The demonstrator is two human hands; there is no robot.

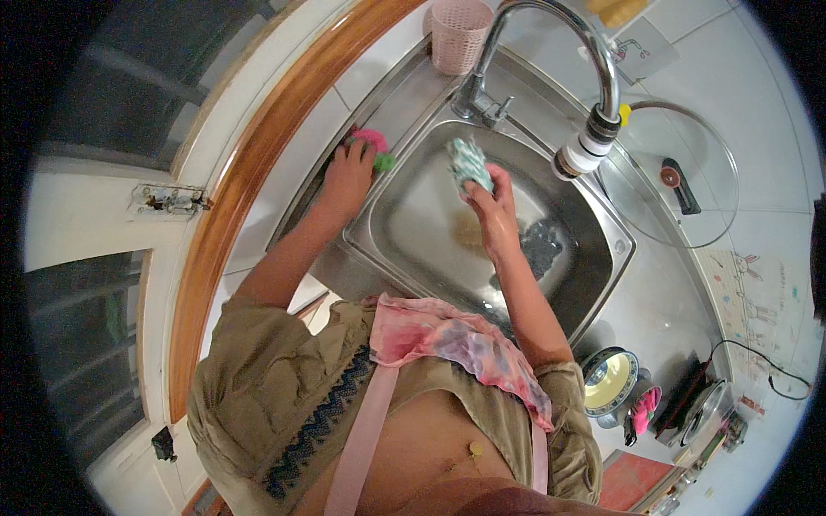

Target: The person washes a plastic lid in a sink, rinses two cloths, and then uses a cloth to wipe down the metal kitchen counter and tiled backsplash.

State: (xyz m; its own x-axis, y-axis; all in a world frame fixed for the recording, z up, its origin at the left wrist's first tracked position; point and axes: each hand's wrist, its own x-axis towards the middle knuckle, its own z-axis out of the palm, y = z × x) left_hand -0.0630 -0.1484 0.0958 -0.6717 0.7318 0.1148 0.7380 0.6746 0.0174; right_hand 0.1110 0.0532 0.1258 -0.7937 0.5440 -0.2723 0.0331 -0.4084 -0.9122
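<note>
Over the stainless-steel sink basin (413,226), my right hand (495,209) grips a bunched green-and-white cloth (469,164). The cloth hangs above the basin floor, its far end pointing towards the faucet. My left hand (350,171) is on the ledge left of the basin, its fingers over a pink scrubber (371,138) and a green scrubber (384,161). Whether those fingers are closed around them is hidden. A dark, wet patch (542,248) lies in the basin beside my right forearm; I cannot tell what it is.
A curved chrome faucet (600,58) with a white filter nozzle (584,151) arches over the basin's far right. Behind stands a pink perforated cup (459,39). A glass lid (703,174) leans at the right wall. Bowls (610,380) sit lower right; a wooden-edged window frame (258,148) borders the left.
</note>
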